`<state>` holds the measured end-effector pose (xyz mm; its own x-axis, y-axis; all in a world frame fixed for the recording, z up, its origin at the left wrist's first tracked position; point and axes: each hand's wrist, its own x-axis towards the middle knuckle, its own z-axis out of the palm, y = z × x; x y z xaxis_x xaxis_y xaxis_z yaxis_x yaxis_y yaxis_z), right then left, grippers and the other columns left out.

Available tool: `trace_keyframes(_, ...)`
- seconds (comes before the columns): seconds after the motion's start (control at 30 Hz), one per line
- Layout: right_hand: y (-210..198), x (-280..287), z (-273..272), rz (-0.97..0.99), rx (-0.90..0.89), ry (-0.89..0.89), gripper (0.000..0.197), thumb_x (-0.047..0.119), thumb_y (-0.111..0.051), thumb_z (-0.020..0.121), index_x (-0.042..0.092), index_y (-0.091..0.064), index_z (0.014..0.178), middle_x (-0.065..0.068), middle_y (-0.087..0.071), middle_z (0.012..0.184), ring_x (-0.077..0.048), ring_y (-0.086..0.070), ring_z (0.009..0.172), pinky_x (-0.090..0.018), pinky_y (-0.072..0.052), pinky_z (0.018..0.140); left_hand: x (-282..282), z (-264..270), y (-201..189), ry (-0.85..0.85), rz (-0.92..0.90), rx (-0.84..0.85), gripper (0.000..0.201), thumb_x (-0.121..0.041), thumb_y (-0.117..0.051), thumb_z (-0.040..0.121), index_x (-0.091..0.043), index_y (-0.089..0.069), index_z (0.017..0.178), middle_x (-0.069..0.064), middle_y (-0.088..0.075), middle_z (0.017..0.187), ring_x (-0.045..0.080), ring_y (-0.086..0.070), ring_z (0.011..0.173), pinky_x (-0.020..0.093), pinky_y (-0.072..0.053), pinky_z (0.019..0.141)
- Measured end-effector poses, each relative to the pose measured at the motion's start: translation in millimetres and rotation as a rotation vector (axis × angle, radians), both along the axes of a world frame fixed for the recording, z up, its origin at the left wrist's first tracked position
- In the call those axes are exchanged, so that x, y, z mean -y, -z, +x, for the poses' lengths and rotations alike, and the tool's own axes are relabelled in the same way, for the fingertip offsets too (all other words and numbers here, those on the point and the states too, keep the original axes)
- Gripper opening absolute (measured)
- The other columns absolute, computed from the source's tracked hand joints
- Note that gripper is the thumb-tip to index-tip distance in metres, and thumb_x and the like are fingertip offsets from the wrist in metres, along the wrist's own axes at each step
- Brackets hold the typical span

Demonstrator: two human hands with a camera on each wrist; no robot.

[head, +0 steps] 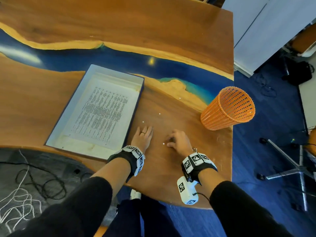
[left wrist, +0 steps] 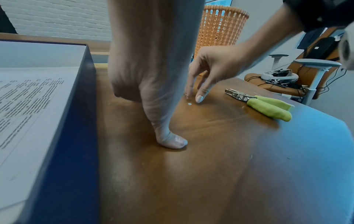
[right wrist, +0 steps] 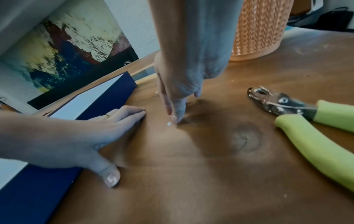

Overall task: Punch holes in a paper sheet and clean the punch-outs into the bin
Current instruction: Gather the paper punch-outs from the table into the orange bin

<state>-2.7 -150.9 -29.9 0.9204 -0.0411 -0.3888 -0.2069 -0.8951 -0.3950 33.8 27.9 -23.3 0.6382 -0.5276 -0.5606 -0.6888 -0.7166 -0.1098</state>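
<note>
My left hand [head: 143, 135] lies flat on the wooden table, fingers straight, beside the blue box; its thumb [left wrist: 173, 141] presses the wood. My right hand [head: 177, 140] stands on its fingertips [left wrist: 199, 98], which point down at the table next to a small white punch-out [head: 163, 143] [left wrist: 189, 104] [right wrist: 169, 124] and hold nothing that I can see. More punch-outs [head: 143, 122] lie scattered further out. The printed paper sheet [head: 102, 112] lies inside the box. The green-handled hole punch [left wrist: 266, 105] [right wrist: 306, 121] rests on the table right of my right hand. The orange mesh bin [head: 227, 108] stands at the far right.
The shallow blue box [head: 136, 106] with white lining sits left of both hands. The table's edge [head: 231, 151] runs close to the bin and the punch. An office chair's base [head: 290, 168] stands on the blue carpet to the right.
</note>
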Motion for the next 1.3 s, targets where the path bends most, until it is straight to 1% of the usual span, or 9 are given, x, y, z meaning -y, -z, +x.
trace_keyframes(0.07, 2, -5, -4, 0.002, 0.026, -0.021, 0.021, 0.023, -0.074, 0.075, 0.016, -0.073, 0.095, -0.005, -0.059, 0.107, -0.023, -0.056, 0.102, -0.033, -0.043, 0.078, 2, 1, -1, -0.006, -0.025, 0.008, 0.073, -0.016, -0.045, 0.098, 0.001, 0.004, 0.149, 0.014, 0.002, 0.16, 0.028, -0.005, 0.148, 0.047, -0.009, 0.12)
trace_keyframes(0.2, 5, -12, -6, -0.016, 0.074, -0.03, 0.018, 0.023, -0.068, 0.081, 0.016, -0.072, 0.096, -0.005, -0.057, 0.107, -0.023, -0.055, 0.102, -0.036, -0.044, 0.079, 5, 1, 2, -0.031, -0.037, 0.004, 0.065, -0.012, -0.038, 0.1, 0.0, 0.002, 0.149, 0.014, 0.001, 0.16, 0.027, -0.007, 0.147, 0.048, -0.008, 0.12)
trace_keyframes(0.4, 8, -15, -5, -0.11, 0.084, -0.114, 0.018, 0.024, -0.06, 0.087, 0.012, -0.071, 0.095, -0.004, -0.06, 0.107, -0.023, -0.052, 0.108, -0.034, -0.038, 0.081, 7, 3, 1, -0.008, 0.045, 0.002, 0.076, -0.02, -0.047, 0.097, -0.002, 0.005, 0.15, 0.012, 0.005, 0.16, 0.025, -0.003, 0.148, 0.049, -0.008, 0.12)
trace_keyframes(0.53, 10, -17, -5, -0.166, 0.097, -0.192, 0.015, 0.019, -0.054, 0.09, 0.013, -0.067, 0.096, -0.003, -0.061, 0.108, -0.022, -0.051, 0.11, -0.033, -0.026, 0.089, 9, 2, 7, 0.032, 0.191, 0.043, 0.1, -0.037, -0.062, 0.087, -0.005, 0.008, 0.15, 0.012, 0.013, 0.159, 0.026, 0.003, 0.148, 0.05, -0.008, 0.119)
trace_keyframes(0.7, 13, -20, -9, -0.16, 0.124, -0.211, 0.013, 0.013, -0.052, 0.091, 0.012, -0.064, 0.094, -0.003, -0.06, 0.107, -0.023, -0.052, 0.108, -0.033, -0.019, 0.085, 12, 1, 8, 0.033, 0.217, 0.051, 0.098, -0.036, -0.061, 0.088, -0.005, 0.008, 0.15, 0.012, 0.013, 0.159, 0.026, 0.004, 0.148, 0.051, -0.008, 0.119)
trace_keyframes(0.8, 13, -21, -8, -0.143, 0.099, -0.194, 0.011, 0.011, -0.051, 0.091, 0.01, -0.062, 0.096, -0.005, -0.058, 0.109, -0.023, -0.049, 0.111, -0.034, -0.023, 0.086, 13, 0, 10, 0.01, 0.198, 0.066, 0.089, -0.032, -0.055, 0.093, -0.005, 0.008, 0.15, 0.012, 0.012, 0.159, 0.026, 0.003, 0.148, 0.05, -0.008, 0.119)
trace_keyframes(1.13, 14, -22, -9, -0.181, -0.019, -0.146, 0.025, 0.015, -0.036, 0.099, 0.004, -0.051, 0.116, -0.013, -0.048, 0.127, -0.029, -0.041, 0.122, -0.039, -0.033, 0.096, 11, -1, 7, 0.019, 0.18, 0.07, 0.087, -0.024, -0.054, 0.093, -0.003, 0.008, 0.15, 0.012, 0.014, 0.159, 0.026, 0.004, 0.148, 0.05, -0.013, 0.118)
trace_keyframes(1.2, 12, -21, -8, -0.199, -0.009, -0.118, 0.025, 0.014, -0.035, 0.099, 0.002, -0.049, 0.116, -0.015, -0.049, 0.126, -0.032, -0.046, 0.119, -0.04, -0.035, 0.095, 11, -1, 6, 0.03, 0.186, 0.067, 0.089, -0.026, -0.055, 0.093, -0.003, 0.009, 0.15, 0.012, 0.014, 0.159, 0.027, 0.004, 0.148, 0.05, -0.013, 0.118)
trace_keyframes(1.3, 8, -18, -5, -0.156, 0.002, -0.066, 0.018, 0.005, -0.04, 0.095, -0.002, -0.051, 0.108, -0.021, -0.056, 0.115, -0.038, -0.055, 0.105, -0.042, -0.039, 0.088, 11, -1, 5, 0.025, 0.166, 0.061, 0.085, -0.024, -0.054, 0.094, -0.004, 0.007, 0.15, 0.012, 0.012, 0.159, 0.026, 0.003, 0.148, 0.05, -0.013, 0.118)
